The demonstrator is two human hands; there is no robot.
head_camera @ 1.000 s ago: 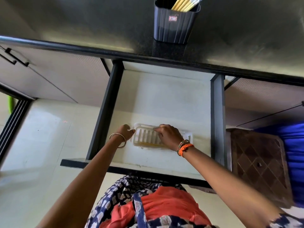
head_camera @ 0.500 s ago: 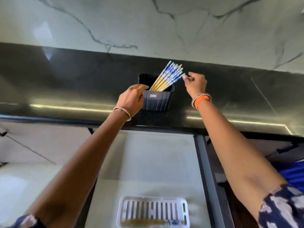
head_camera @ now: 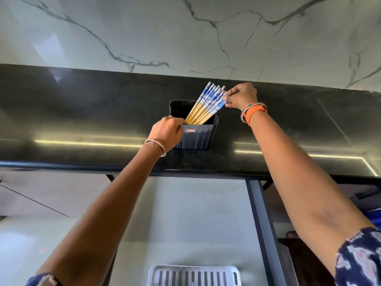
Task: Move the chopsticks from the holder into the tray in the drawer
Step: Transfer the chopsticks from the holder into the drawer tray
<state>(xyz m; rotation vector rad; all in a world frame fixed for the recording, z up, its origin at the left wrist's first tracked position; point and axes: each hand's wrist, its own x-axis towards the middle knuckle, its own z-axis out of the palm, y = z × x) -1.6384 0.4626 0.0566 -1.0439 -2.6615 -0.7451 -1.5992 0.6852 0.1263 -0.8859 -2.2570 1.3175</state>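
Chopsticks (head_camera: 208, 104) upright in holder (head_camera: 195, 137), tops in right hand (head_camera: 242, 97) pinch grip; left hand (head_camera: 168, 133) clamped on holder rim.

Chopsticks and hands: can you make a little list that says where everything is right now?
chopsticks: blue-patterned wooden chopsticks, bundled, leaning right in the holder
holder: dark ribbed plastic holder, standing on the black counter
left hand: gripping the holder's left front corner
right hand: fingers pinching the chopsticks' blue tops
tray: white slotted plastic tray in the open drawer, only its far edge visible
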